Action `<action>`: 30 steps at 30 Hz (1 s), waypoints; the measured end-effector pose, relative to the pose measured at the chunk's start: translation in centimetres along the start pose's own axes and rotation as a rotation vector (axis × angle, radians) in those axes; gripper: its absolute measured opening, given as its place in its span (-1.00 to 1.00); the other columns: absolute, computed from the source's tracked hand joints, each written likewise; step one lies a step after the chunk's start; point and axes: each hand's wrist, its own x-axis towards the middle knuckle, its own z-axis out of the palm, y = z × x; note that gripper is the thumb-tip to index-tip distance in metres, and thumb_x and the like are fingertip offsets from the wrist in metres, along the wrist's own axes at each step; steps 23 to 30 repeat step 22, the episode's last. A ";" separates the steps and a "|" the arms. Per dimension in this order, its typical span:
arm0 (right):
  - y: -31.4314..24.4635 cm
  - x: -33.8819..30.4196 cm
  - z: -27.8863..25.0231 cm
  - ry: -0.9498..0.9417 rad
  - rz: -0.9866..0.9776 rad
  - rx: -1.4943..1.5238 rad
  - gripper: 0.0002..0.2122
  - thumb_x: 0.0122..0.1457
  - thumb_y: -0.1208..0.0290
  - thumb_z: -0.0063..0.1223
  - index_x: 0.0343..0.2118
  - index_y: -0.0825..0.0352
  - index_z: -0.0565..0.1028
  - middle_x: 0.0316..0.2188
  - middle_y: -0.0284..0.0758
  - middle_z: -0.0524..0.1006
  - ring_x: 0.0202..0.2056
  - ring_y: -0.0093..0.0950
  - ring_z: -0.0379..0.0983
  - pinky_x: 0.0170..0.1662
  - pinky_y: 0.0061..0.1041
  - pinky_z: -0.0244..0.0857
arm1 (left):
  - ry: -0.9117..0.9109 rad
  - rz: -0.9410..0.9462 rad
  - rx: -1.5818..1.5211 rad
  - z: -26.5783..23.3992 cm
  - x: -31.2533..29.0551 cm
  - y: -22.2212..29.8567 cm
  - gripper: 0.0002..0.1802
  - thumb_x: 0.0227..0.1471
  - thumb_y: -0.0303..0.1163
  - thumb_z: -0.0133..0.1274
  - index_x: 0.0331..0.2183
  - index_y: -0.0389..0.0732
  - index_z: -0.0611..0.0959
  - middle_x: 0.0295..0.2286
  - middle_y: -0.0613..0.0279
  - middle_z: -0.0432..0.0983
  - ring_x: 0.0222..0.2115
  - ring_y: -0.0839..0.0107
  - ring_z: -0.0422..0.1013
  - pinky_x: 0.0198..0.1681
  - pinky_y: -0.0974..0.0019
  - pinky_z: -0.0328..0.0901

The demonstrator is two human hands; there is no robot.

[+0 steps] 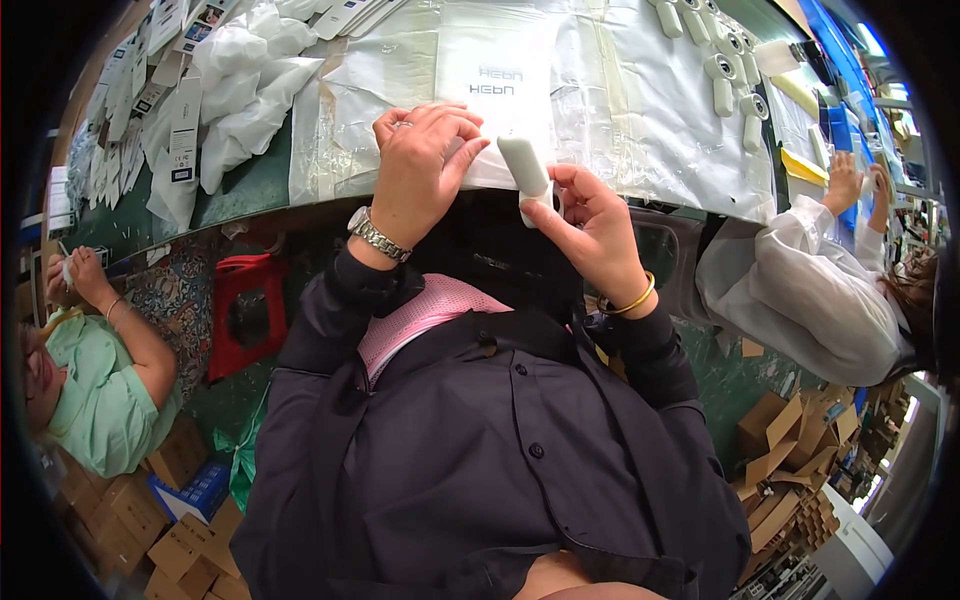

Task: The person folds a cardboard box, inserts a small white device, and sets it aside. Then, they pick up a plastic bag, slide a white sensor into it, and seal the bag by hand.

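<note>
My right hand [598, 222] is closed around the lower end of a white handheld device [522, 165]. Its smooth, rounded handle points up and away, leaning left, while my fingers partly cover the end nearest me. To the left of it, a short gap apart, is my left hand [425, 165], raised over the table's near edge. The fingers there are curled, with thumb and forefinger close together; whether something small lies between them cannot be made out. Beneath both hands spreads a white plastic covering [390, 95] on the table.
Several similar white devices with round heads [722, 70] lie at the far right. Flat white cartons [185, 125] and crumpled white bags [250, 90] fill the far left. Co-workers sit on either side, one in a green top [110, 400], one in a white top [810, 290].
</note>
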 end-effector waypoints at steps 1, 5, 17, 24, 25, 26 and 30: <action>-0.1 -0.1 0.0 0.013 0.009 -0.054 -0.63 0.24 0.42 0.37 0.03 0.44 0.52 -0.34 -0.48 0.59 -0.33 -0.77 0.47 -0.26 -0.74 0.35 | -0.007 -0.040 -0.031 0.1 0.1 0.1 -0.89 0.16 -0.31 0.27 -0.31 -0.10 0.69 -0.15 0.35 0.71 0.05 0.34 0.53 0.14 0.16 0.06; -1.7 -0.7 0.3 0.170 -0.202 -0.457 -0.62 0.13 0.38 0.45 -0.05 0.41 0.57 -0.35 -0.36 0.63 -0.36 -0.63 0.54 -0.27 -0.62 0.41 | -0.008 -0.088 -0.090 0.5 0.0 0.1 -0.89 0.21 -0.30 0.23 -0.30 -0.11 0.69 -0.18 0.34 0.71 0.02 0.36 0.55 0.12 0.17 0.08; -3.4 -0.4 2.4 0.331 -0.313 -0.617 -0.58 0.05 0.25 0.49 -0.08 0.31 0.58 -0.27 -0.15 0.66 -0.27 -0.25 0.67 -0.23 -0.33 0.50 | 0.100 -0.046 -0.128 1.0 0.6 1.7 -0.88 0.19 -0.30 0.26 -0.28 -0.12 0.71 -0.12 0.30 0.69 0.09 0.28 0.50 0.19 0.14 0.09; -3.5 0.3 3.4 0.376 -0.305 -0.578 -0.49 0.06 0.21 0.48 0.04 0.25 0.53 -0.24 -0.13 0.65 -0.26 -0.21 0.67 -0.22 -0.30 0.52 | 0.107 0.004 -0.121 0.5 0.9 1.7 -0.88 0.18 -0.31 0.26 -0.27 -0.12 0.71 -0.08 0.29 0.68 0.16 0.24 0.45 0.22 0.10 0.09; -3.5 0.3 3.4 0.376 -0.305 -0.578 -0.49 0.06 0.21 0.48 0.04 0.25 0.53 -0.24 -0.13 0.65 -0.26 -0.21 0.67 -0.22 -0.30 0.52 | 0.107 0.004 -0.121 0.5 0.9 1.7 -0.88 0.18 -0.31 0.26 -0.27 -0.12 0.71 -0.08 0.29 0.68 0.16 0.24 0.45 0.22 0.10 0.09; -3.5 0.3 3.4 0.376 -0.305 -0.578 -0.49 0.06 0.21 0.48 0.04 0.25 0.53 -0.24 -0.13 0.65 -0.26 -0.21 0.67 -0.22 -0.30 0.52 | 0.107 0.004 -0.121 0.5 0.9 1.7 -0.88 0.18 -0.31 0.26 -0.27 -0.12 0.71 -0.08 0.29 0.68 0.16 0.24 0.45 0.22 0.10 0.09; -3.5 0.3 3.4 0.376 -0.305 -0.578 -0.49 0.06 0.21 0.48 0.04 0.25 0.53 -0.24 -0.13 0.65 -0.26 -0.21 0.67 -0.22 -0.30 0.52 | 0.107 0.004 -0.121 0.5 0.9 1.7 -0.88 0.18 -0.31 0.26 -0.27 -0.12 0.71 -0.08 0.29 0.68 0.16 0.24 0.45 0.22 0.10 0.09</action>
